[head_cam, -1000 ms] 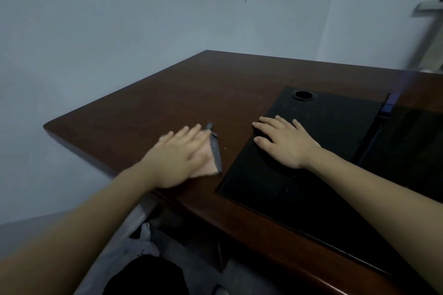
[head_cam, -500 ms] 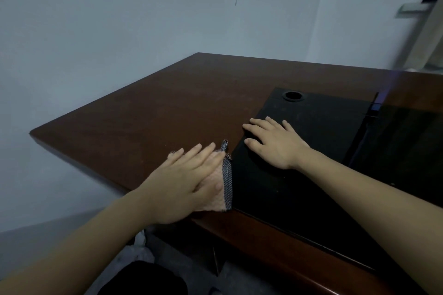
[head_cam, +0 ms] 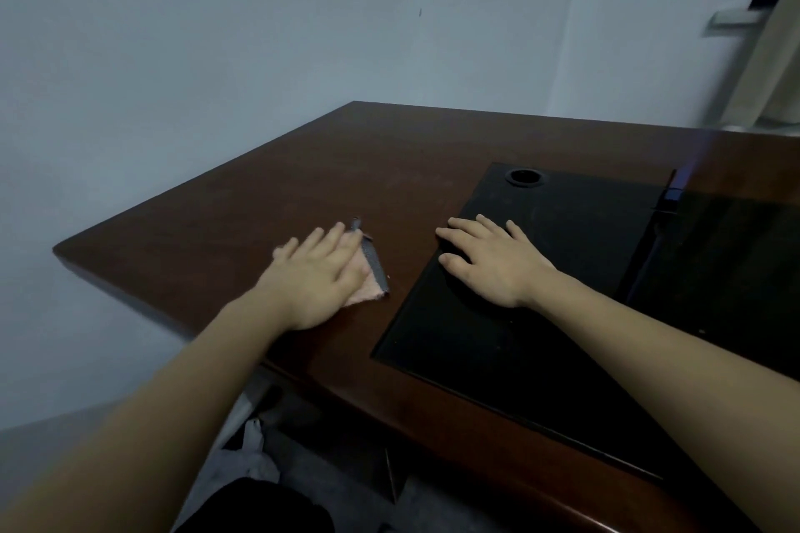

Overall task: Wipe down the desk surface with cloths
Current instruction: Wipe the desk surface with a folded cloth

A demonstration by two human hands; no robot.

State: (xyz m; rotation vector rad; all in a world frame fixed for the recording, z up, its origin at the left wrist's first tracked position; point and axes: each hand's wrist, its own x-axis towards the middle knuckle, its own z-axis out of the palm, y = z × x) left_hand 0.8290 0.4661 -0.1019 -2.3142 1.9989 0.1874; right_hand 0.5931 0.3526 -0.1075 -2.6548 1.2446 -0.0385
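The desk (head_cam: 268, 186) was dark reddish-brown wood, its far corner pushed close to a plain pale wall (head_cam: 216, 35). A black glossy panel (head_cam: 562, 238) was set into the top on my right side, with a round cable hole (head_cam: 524, 177) near its far edge. Below the desk's near edge I could see grey floor and something crumpled and white. The cloth (head_cam: 368, 279) was pinkish with a dark checked border, folded small, lying on the bare wood just left of the panel. My left hand (head_cam: 318, 277) pressed flat on it, fingers straight, covering most of it. My right hand (head_cam: 493, 262) rested flat on the panel's corner, fingers spread, holding nothing.
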